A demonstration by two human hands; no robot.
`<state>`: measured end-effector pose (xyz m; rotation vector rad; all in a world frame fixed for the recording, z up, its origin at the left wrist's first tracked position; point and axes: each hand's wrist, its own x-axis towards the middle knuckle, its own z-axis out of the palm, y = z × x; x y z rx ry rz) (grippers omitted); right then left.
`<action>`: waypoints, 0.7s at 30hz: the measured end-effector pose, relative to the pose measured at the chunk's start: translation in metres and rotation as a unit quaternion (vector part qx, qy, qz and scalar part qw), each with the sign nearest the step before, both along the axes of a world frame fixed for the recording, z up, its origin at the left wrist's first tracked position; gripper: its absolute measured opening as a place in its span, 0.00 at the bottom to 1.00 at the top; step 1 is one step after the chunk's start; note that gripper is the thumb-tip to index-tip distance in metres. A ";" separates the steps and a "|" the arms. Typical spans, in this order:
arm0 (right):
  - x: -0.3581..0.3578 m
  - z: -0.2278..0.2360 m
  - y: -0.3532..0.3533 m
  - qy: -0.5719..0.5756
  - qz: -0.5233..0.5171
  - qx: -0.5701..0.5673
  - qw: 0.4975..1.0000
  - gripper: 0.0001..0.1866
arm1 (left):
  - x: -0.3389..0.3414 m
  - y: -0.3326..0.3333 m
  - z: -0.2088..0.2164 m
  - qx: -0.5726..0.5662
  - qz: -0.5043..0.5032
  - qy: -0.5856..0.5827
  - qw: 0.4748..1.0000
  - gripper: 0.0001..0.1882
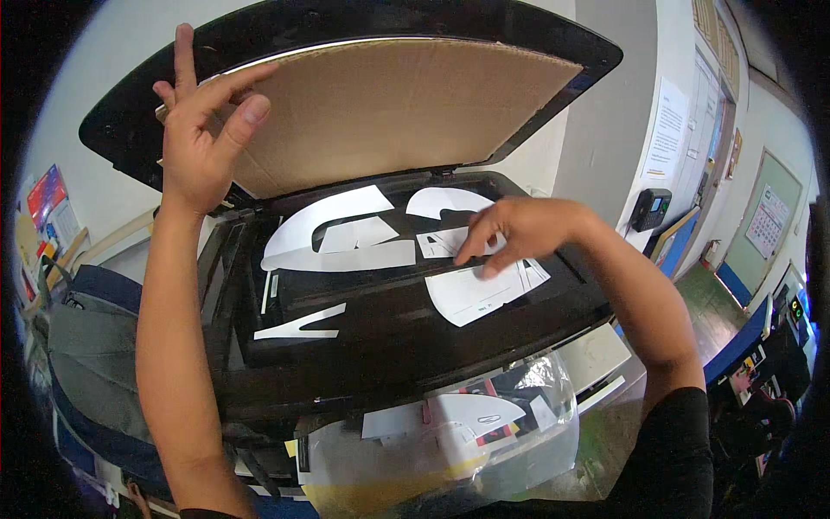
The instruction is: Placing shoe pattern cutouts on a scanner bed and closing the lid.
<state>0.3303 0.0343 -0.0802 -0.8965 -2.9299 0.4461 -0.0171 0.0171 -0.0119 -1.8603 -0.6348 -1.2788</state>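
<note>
Fingers spread, our left hand is by far brown cardboard; our right hand curls over round-edged paper, pinch unclear.

Black flat bed of a lidded machine, dark and glossy. On it, white paper cut-outs, lying flat: large curved piece, left rear; small angular piece within its curve; hooked piece, right rear; small marked piece below that; broad fan-shaped piece, front right; slim V-shaped piece, front left, well apart.
</note>
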 end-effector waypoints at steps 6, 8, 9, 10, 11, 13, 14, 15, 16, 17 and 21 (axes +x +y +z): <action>0.001 -0.016 -0.011 0.030 -0.008 -0.033 0.999 0.22 | -0.003 0.003 0.001 0.012 0.008 -0.002 1.000 0.19; 0.001 -0.020 -0.009 0.050 0.001 -0.006 0.999 0.22 | -0.004 0.003 0.002 0.003 0.001 -0.002 1.000 0.19; 0.001 -0.019 -0.009 0.050 0.000 -0.007 0.999 0.22 | -0.004 0.004 0.002 -0.005 -0.006 -0.002 1.000 0.19; 0.001 -0.019 -0.009 0.046 -0.008 -0.014 0.999 0.22 | -0.004 0.003 0.002 -0.005 -0.006 -0.003 1.000 0.19; 0.001 -0.018 -0.010 0.042 -0.017 -0.021 0.999 0.22 | -0.004 0.003 0.002 -0.005 0.003 0.000 1.000 0.19; 0.000 -0.017 -0.011 0.048 -0.020 -0.014 0.999 0.22 | -0.003 0.002 0.001 -0.005 0.012 0.003 1.000 0.19; 0.000 -0.017 -0.011 0.053 -0.023 -0.007 0.998 0.22 | -0.002 0.001 0.001 -0.015 0.006 -0.002 1.000 0.19; -0.001 -0.014 -0.013 0.053 -0.023 -0.006 0.998 0.22 | -0.002 0.000 0.001 -0.025 0.000 -0.006 1.000 0.19; -0.001 -0.010 -0.015 0.057 -0.031 -0.004 0.998 0.20 | -0.002 0.000 0.001 -0.024 0.000 -0.006 1.000 0.19; -0.001 -0.007 -0.016 0.061 -0.039 -0.001 0.997 0.19 | -0.002 0.001 0.001 -0.017 -0.005 -0.006 1.000 0.19; 0.009 -0.013 -0.001 0.105 -0.046 0.140 0.983 0.11 | -0.002 -0.001 0.001 -0.012 0.025 0.001 1.000 0.18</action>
